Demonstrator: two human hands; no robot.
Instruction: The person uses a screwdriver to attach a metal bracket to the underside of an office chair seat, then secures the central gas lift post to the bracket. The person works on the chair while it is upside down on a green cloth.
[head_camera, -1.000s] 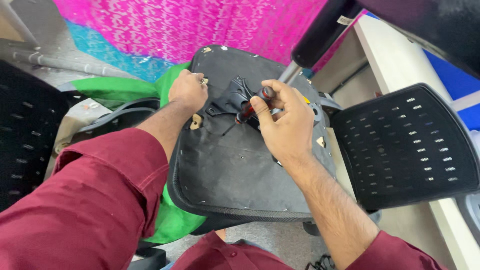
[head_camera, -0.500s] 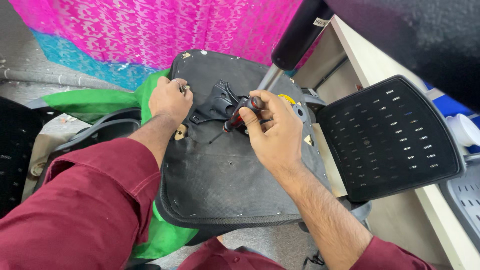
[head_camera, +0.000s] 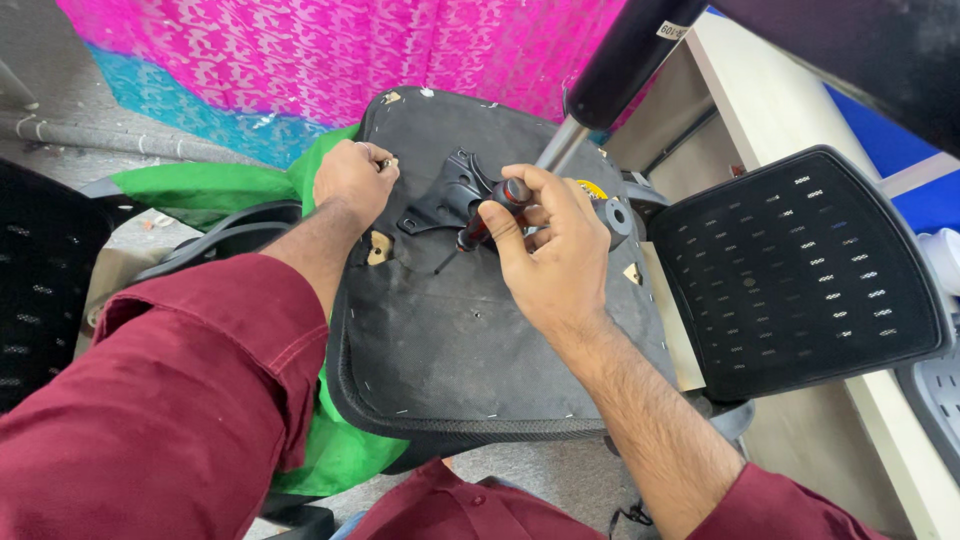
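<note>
An upturned office chair seat (head_camera: 470, 340) with a dark fabric underside lies in front of me. A black metal bracket (head_camera: 450, 197) is bolted near its far end, with a gas cylinder (head_camera: 620, 60) rising from it. My right hand (head_camera: 545, 250) grips a screwdriver (head_camera: 480, 225) with a red and black handle, its tip down on the seat underside just below the bracket. My left hand (head_camera: 352, 180) rests closed on the seat's far left edge, pinching something small that I cannot make out.
A black perforated chair back (head_camera: 790, 270) lies to the right against a white table edge (head_camera: 770, 90). Green cloth (head_camera: 200, 185) and a pink and blue patterned fabric (head_camera: 300, 60) lie beyond the seat. A curved black armrest (head_camera: 225, 235) sits at left.
The view has shifted a little over the second. Both hands stay at the bracket; the right hand has turned slightly on the screwdriver.
</note>
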